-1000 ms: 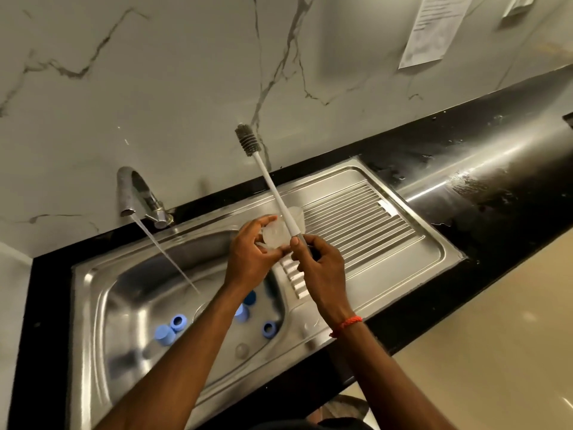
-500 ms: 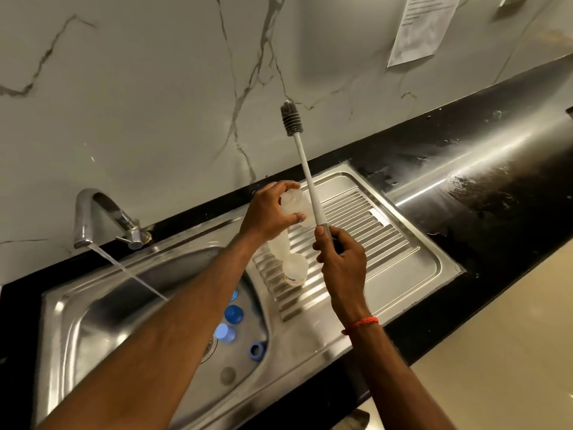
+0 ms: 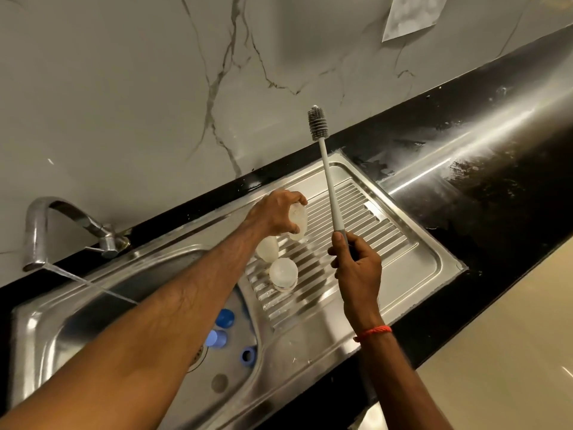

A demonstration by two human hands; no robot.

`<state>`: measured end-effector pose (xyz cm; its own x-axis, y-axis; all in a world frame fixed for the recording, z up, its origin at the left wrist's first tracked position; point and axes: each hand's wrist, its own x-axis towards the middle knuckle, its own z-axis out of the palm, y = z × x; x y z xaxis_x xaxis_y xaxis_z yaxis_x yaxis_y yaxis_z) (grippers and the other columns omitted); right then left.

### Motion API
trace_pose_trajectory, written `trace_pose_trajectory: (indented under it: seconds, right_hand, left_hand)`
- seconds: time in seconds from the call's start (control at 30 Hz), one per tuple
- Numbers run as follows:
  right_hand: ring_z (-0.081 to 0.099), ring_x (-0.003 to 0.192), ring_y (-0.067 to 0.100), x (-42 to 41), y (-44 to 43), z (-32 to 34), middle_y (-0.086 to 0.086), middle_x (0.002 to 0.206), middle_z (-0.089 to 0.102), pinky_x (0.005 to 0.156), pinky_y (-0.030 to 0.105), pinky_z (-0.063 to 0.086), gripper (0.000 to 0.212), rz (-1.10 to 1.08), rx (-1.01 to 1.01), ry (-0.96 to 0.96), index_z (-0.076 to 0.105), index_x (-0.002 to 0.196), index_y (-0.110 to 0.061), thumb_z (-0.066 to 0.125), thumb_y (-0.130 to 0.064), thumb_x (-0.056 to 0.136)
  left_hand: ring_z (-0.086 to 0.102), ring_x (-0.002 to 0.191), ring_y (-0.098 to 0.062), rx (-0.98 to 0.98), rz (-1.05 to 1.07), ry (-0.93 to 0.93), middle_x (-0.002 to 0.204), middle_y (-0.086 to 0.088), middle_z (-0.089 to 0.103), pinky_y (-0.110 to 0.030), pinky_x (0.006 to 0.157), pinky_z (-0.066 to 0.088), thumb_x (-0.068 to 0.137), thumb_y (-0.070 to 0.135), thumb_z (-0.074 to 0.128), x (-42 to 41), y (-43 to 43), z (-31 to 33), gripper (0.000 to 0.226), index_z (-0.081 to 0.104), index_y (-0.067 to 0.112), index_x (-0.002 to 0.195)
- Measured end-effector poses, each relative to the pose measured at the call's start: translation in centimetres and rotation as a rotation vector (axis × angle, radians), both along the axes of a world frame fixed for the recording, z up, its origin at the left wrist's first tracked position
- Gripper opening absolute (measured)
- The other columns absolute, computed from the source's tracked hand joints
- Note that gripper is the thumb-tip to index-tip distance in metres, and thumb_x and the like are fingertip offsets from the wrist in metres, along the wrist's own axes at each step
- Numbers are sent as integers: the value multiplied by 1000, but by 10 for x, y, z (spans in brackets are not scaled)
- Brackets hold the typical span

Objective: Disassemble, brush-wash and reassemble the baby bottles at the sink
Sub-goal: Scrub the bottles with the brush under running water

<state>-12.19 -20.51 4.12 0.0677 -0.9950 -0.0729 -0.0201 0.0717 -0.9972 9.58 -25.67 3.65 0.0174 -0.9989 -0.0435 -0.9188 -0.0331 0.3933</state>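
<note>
My left hand (image 3: 277, 213) grips a clear baby bottle (image 3: 298, 221) standing bottom-up on the ribbed drainboard (image 3: 387, 259). Two more clear bottles stand bottom-up beside it, one (image 3: 267, 249) partly behind my wrist and one (image 3: 283, 273) nearer me. My right hand (image 3: 356, 264) holds the grey handle of a long bottle brush (image 3: 326, 169), its bristle head pointing up towards the wall. Blue bottle parts lie in the sink basin (image 3: 102, 324): a cap (image 3: 224, 318), another cap (image 3: 216, 338) and a ring (image 3: 248, 356).
The tap (image 3: 46, 225) at the back left runs a thin stream into the basin. A black countertop (image 3: 496, 169) surrounds the steel sink, wet at the right. A marble wall rises behind, with a paper sheet (image 3: 409, 13) stuck to it.
My left hand has carried the clear bottle from over the basin edge to the drainboard and set it down by the other two. The brush has swung upright to the right.
</note>
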Motion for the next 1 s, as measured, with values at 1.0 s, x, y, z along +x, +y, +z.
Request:
trace_pose_trajectory:
  seconds: [1.0]
  right_hand:
    - [64,68,12,21,0,-6,2,80,69,63,26,55,25,46,-66,21,71,107,-12,61,-32,96]
  left_hand:
    - [61,119,-16,113,-228,-192,133,3,63,-34,97,50,80,47,80,-20,97,-9,68,51,31,140]
